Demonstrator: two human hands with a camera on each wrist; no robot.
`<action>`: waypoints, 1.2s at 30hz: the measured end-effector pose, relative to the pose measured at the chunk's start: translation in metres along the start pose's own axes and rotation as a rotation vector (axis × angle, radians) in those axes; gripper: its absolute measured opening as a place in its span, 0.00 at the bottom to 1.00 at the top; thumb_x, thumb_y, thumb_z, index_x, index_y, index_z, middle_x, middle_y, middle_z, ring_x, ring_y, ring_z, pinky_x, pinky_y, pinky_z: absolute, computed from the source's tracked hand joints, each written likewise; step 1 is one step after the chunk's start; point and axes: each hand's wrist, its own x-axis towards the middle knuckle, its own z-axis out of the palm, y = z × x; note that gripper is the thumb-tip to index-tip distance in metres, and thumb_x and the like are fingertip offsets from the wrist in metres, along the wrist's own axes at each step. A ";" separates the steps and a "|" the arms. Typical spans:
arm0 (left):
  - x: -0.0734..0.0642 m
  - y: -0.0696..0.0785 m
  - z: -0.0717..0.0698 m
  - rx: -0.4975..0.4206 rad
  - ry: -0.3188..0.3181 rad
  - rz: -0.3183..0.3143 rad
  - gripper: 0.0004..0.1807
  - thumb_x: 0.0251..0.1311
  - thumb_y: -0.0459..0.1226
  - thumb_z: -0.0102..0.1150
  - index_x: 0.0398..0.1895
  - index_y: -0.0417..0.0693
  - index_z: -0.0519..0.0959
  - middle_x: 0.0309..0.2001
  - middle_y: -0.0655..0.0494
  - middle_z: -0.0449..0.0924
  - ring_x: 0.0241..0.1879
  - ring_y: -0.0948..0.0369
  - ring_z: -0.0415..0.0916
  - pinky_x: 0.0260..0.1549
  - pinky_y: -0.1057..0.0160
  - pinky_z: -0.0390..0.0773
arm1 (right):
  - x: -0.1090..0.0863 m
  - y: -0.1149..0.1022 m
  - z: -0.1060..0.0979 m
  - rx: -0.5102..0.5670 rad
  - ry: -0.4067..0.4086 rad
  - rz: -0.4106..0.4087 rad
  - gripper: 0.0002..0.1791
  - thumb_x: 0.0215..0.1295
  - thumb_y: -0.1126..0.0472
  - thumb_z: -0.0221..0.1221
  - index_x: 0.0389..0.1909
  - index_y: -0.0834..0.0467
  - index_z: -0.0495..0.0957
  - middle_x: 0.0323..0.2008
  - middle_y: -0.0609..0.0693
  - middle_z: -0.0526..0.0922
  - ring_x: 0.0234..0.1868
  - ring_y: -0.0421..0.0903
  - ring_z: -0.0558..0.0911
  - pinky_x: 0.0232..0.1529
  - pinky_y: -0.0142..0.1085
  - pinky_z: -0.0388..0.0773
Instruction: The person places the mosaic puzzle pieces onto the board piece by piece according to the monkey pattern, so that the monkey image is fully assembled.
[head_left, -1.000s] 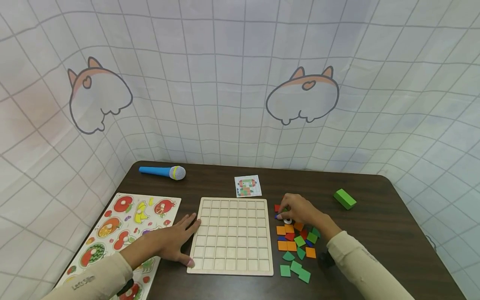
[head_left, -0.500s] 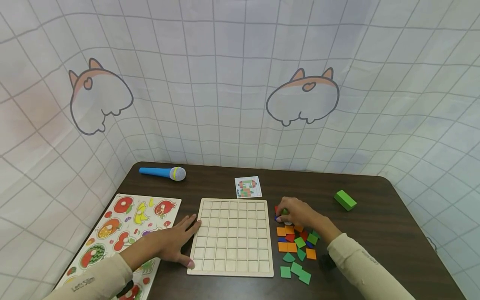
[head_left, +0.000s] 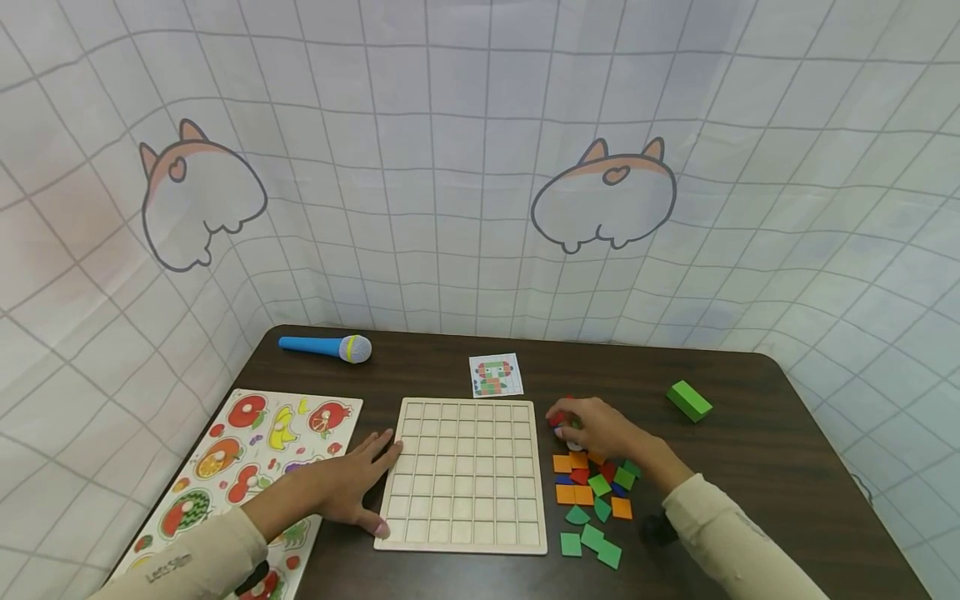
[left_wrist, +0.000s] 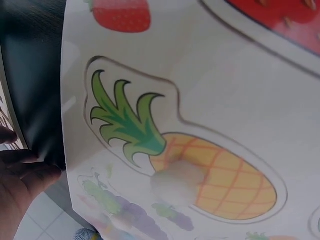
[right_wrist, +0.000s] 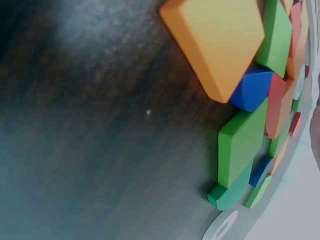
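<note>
My left hand [head_left: 348,483] rests with spread fingers along the left side of a pale wooden grid board [head_left: 462,475], its thumb at the front left corner. In the left wrist view the same hand [left_wrist: 22,190] shows at the left edge. My right hand [head_left: 600,427] is bent over the far end of a spread of coloured flat pieces, right of the board. A red piece [head_left: 557,419] shows at its fingertips; I cannot tell if they pinch it. Orange squares [head_left: 573,494], green pieces [head_left: 592,535] and blue bits lie nearer the front.
A fruit puzzle board [head_left: 225,425] covers the table's left side, with a knobbed pineapple piece [left_wrist: 225,175]. Behind the grid lies a small pattern card [head_left: 497,375]. A blue toy microphone [head_left: 322,347] lies at the back left, a green block [head_left: 688,401] at the right.
My right hand's fingers have shifted slightly over the far pieces, and the red piece now shows at the fingertips where a blue one showed before. The left hand has stayed in place.
</note>
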 end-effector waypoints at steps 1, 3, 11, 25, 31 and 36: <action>0.000 0.000 0.000 0.001 0.000 0.001 0.67 0.45 0.70 0.66 0.81 0.48 0.46 0.81 0.41 0.39 0.80 0.40 0.37 0.69 0.39 0.61 | -0.001 0.000 -0.001 0.009 0.002 0.001 0.13 0.72 0.62 0.60 0.54 0.58 0.81 0.38 0.46 0.83 0.32 0.39 0.76 0.37 0.33 0.76; 0.000 0.000 0.000 0.002 -0.001 0.002 0.67 0.45 0.70 0.66 0.81 0.48 0.46 0.81 0.42 0.38 0.80 0.41 0.37 0.70 0.39 0.61 | -0.004 -0.001 -0.001 0.026 0.005 0.000 0.13 0.73 0.62 0.58 0.54 0.57 0.82 0.42 0.47 0.85 0.38 0.40 0.78 0.42 0.36 0.78; 0.002 0.000 0.000 -0.018 -0.001 0.010 0.68 0.44 0.70 0.68 0.81 0.47 0.46 0.81 0.41 0.38 0.80 0.40 0.36 0.71 0.39 0.58 | -0.013 -0.003 0.001 0.147 -0.003 -0.025 0.12 0.75 0.58 0.57 0.50 0.58 0.84 0.38 0.50 0.84 0.28 0.38 0.75 0.30 0.32 0.75; 0.001 0.002 -0.002 -0.071 0.038 0.030 0.72 0.41 0.64 0.76 0.79 0.36 0.47 0.79 0.31 0.40 0.78 0.35 0.40 0.71 0.37 0.56 | -0.018 -0.017 0.011 0.234 -0.013 -0.040 0.14 0.76 0.56 0.56 0.53 0.58 0.83 0.34 0.44 0.80 0.24 0.38 0.74 0.27 0.31 0.74; -0.001 0.004 -0.002 -0.049 0.033 0.044 0.70 0.43 0.63 0.75 0.79 0.35 0.47 0.79 0.30 0.39 0.78 0.33 0.37 0.70 0.36 0.56 | -0.020 -0.020 0.013 0.287 -0.018 -0.044 0.14 0.76 0.57 0.55 0.53 0.60 0.81 0.32 0.49 0.79 0.22 0.38 0.74 0.25 0.32 0.76; -0.001 0.004 -0.003 -0.043 0.029 0.041 0.70 0.43 0.62 0.75 0.79 0.36 0.46 0.79 0.30 0.38 0.77 0.32 0.36 0.70 0.35 0.57 | -0.020 -0.021 0.015 0.354 -0.038 -0.037 0.14 0.76 0.57 0.56 0.52 0.62 0.81 0.27 0.53 0.78 0.22 0.38 0.73 0.25 0.32 0.74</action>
